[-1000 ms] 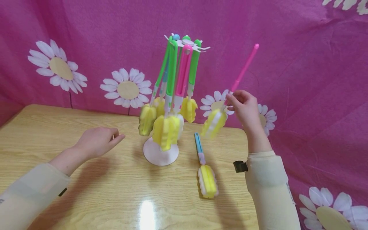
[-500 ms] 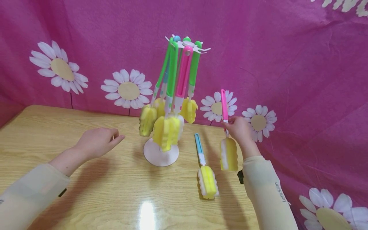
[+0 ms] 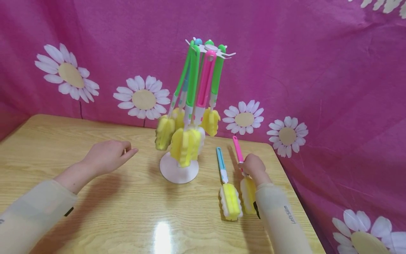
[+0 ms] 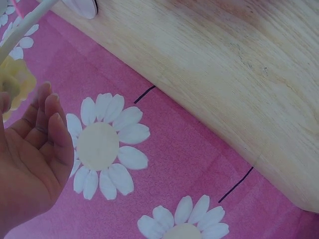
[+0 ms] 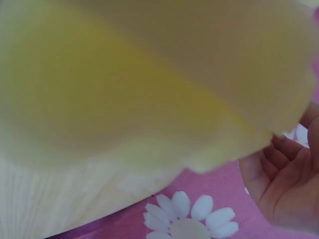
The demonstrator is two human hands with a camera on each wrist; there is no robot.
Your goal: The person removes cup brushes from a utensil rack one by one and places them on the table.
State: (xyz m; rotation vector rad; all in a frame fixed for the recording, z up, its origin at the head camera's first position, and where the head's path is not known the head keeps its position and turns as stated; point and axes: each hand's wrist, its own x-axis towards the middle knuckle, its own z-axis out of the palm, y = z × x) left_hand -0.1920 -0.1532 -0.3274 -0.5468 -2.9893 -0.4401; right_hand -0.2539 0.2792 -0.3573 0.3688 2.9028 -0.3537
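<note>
My right hand (image 3: 254, 167) pinches a pink-handled sponge brush (image 3: 237, 149) near the neck, low over the right side of the table. Its yellow and white sponge head (image 5: 124, 84) fills most of the right wrist view, blurred; whether it touches the wood I cannot tell. Just left of it lies a blue-handled sponge brush (image 3: 231, 201), handle pointing away. My left hand (image 3: 106, 157) stays left of the white stand (image 3: 178, 177), fingers loosely curled and holding nothing. Several sponge brushes with green, blue and pink handles hang from the stand's hooks, including a pink one (image 3: 206, 79) in front.
The wooden table (image 3: 127, 218) ends on the right, a little beyond my right hand. A magenta cloth (image 3: 285, 63) with daisies hangs behind the table and down its right side.
My right hand has lowered the pink-handled brush from the air to beside the blue-handled brush, handle pointing away. My left hand has stayed in place.
</note>
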